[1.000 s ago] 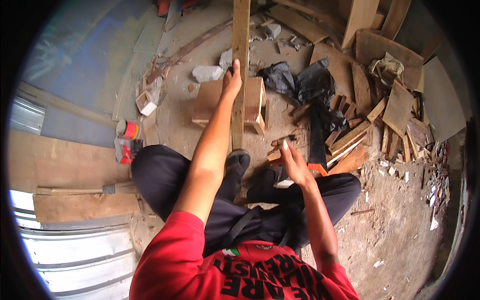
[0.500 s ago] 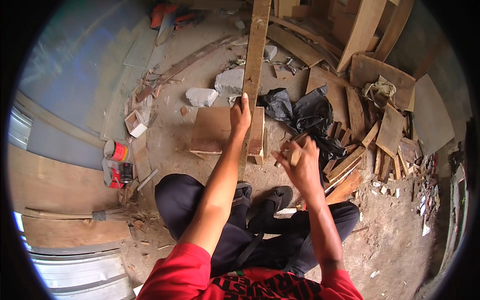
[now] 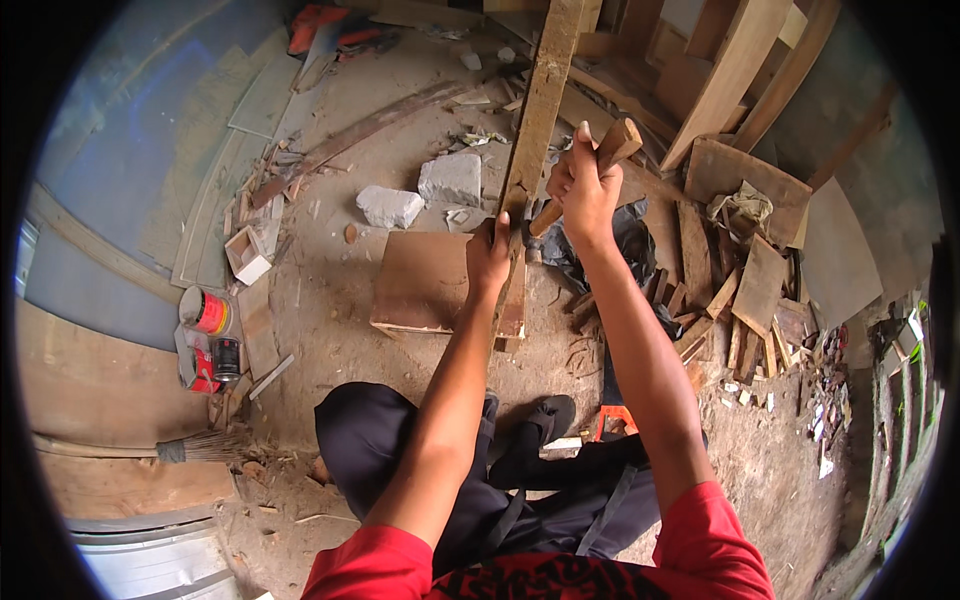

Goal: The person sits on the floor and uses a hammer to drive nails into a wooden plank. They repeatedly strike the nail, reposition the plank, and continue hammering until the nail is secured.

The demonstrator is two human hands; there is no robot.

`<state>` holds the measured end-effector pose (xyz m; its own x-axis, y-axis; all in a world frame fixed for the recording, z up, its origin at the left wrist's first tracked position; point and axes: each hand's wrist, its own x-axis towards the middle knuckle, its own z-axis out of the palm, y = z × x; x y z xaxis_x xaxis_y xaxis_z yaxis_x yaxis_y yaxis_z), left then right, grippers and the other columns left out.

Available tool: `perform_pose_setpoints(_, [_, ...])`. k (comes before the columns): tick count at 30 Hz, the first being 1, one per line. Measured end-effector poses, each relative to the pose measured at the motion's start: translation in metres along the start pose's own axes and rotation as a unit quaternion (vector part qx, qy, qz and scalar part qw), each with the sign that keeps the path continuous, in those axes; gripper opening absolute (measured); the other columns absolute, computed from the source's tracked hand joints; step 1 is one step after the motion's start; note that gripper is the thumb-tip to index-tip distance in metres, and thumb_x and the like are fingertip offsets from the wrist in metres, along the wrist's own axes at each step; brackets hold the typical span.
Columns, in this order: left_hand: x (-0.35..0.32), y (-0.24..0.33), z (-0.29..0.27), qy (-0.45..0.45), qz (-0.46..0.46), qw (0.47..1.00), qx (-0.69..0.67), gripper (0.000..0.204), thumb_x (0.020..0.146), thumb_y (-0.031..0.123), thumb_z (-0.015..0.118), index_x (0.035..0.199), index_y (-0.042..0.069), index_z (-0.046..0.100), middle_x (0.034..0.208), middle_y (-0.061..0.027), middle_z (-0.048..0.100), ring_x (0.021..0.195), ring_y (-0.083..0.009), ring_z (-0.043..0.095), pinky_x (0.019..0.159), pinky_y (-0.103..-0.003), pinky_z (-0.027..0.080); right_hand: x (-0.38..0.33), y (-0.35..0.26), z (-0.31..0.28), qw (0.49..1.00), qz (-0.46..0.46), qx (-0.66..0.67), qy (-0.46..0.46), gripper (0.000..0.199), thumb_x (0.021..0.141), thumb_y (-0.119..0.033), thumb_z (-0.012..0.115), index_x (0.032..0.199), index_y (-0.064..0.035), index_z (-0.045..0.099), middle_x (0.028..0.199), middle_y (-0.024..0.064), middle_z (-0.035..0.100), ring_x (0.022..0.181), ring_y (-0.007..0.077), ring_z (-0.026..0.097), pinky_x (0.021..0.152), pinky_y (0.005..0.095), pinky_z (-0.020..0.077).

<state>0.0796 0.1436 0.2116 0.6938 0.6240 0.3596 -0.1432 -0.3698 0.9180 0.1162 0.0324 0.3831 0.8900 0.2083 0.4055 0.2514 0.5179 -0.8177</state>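
Note:
My left hand [image 3: 489, 258] is closed around a long, narrow wooden plank [image 3: 545, 90], its thumb lying along the plank. The plank stands tilted over a low brown wooden box [image 3: 425, 275] on the ground, and its lower end is partly hidden by my forearm. In my right hand [image 3: 586, 185] is a hammer [image 3: 619, 143], gripped by its thick wooden handle. The hammer's small dark metal head sits low beside the plank, near my left hand. Whether that head touches the plank I cannot tell.
An orange-handled saw [image 3: 614, 418] is by my right foot. Black plastic [image 3: 630, 240] and a heap of wood scraps [image 3: 760, 290] lie to the right. Ahead are white blocks [image 3: 450, 178]. Paint cans [image 3: 204, 311] and a twig broom [image 3: 195, 447] are at left.
My right hand has swung up and forward with the hammer, from above my right knee to beside the plank. My left hand still holds the plank, whose top now leans further right.

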Motion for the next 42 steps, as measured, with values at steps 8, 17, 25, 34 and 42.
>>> perform_pose_setpoints(8, [-0.002, 0.002, -0.002, -0.022, -0.031, 0.999, -0.026, 0.062, 0.097, 0.055, 0.048, 0.082, -0.004, 0.059, 0.061, -0.0183, 0.055, 0.056, -0.0231, 0.052, 0.055, -0.040, 0.040, 0.007, -0.004, -0.002, 0.997, 0.002, 0.077, -0.019, 0.044, 0.100, -0.032, 0.054, 0.067, -0.0124, 0.033, 0.052, -0.0011, 0.033, 0.043, 0.0097, 0.029, 0.042, 0.0288, 0.0238])
perform_pose_setpoints(17, [-0.002, 0.001, -0.001, -0.015, 0.007, 1.000, -0.020, 0.059, 0.099, 0.051, 0.046, 0.085, -0.005, 0.059, 0.066, -0.0232, 0.055, 0.060, -0.0331, 0.054, 0.058, -0.042, 0.041, -0.025, -0.049, 0.015, 0.992, -0.115, -0.028, 0.048, 0.036, 0.098, -0.020, 0.061, 0.070, -0.0092, 0.042, 0.057, -0.0026, 0.042, 0.048, 0.0046, 0.036, 0.043, 0.0240, 0.0296])
perform_pose_setpoints(25, [-0.005, -0.021, -0.013, 0.047, -0.036, 0.990, -0.127, 0.050, 0.101, 0.049, 0.044, 0.117, 0.003, 0.056, 0.114, -0.0098, 0.059, 0.103, -0.0181, 0.054, 0.089, -0.038, 0.043, -0.032, -0.048, 0.028, 0.985, -0.109, 0.020, 0.133, 0.037, 0.100, -0.024, 0.059, 0.070, -0.0105, 0.042, 0.055, -0.0046, 0.041, 0.047, 0.0028, 0.038, 0.040, 0.0231, 0.0304])
perform_pose_setpoints(34, [-0.051, 0.044, -0.014, 0.058, 0.124, 0.989, 0.060, 0.053, 0.077, 0.019, 0.081, 0.119, 0.000, 0.057, 0.115, -0.0167, 0.058, 0.112, -0.0318, 0.054, 0.097, -0.042, 0.042, -0.007, -0.017, 0.020, 0.985, -0.112, 0.044, 0.127, 0.036, 0.098, -0.023, 0.060, 0.072, -0.0113, 0.038, 0.056, -0.0030, 0.038, 0.044, 0.0067, 0.034, 0.042, 0.0258, 0.0270])
perform_pose_setpoints(42, [-0.047, 0.046, -0.017, 0.045, 0.154, 0.984, 0.073, 0.049, 0.072, 0.013, 0.083, 0.113, 0.000, 0.060, 0.109, -0.0156, 0.061, 0.104, -0.0321, 0.058, 0.091, -0.042, 0.047, 0.002, -0.022, 0.014, 0.988, -0.066, 0.090, 0.103, 0.035, 0.099, -0.023, 0.061, 0.069, -0.0109, 0.045, 0.058, -0.0052, 0.040, 0.049, 0.0036, 0.035, 0.044, 0.0233, 0.0283])
